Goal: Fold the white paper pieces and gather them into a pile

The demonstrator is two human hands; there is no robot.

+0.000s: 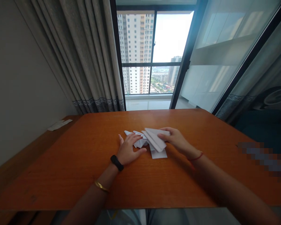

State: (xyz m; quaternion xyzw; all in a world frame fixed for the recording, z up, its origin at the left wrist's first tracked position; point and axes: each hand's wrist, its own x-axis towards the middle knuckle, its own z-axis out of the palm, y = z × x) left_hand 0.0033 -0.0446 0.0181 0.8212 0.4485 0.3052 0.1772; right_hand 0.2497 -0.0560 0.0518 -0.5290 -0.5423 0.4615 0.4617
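Several folded white papers [140, 142] lie in a loose group near the middle of the wooden table [103, 184]. My left hand [128, 150], fingers spread, rests over the left part of them and grips nothing. Between the thumb and fingers of my right hand [175, 140] is a folded white paper [155, 137], tilted above the group. Partly under it, a flat white paper piece [158, 153] shows on the tabletop. The held paper hides some of the pieces beneath.
A white strip [60, 125] lies on the ledge at the far left. A blurred, pixelated item [264, 157] is at the table's right side. Beyond the far edge stand a grey curtain [93, 62] and a dark-framed glass door.
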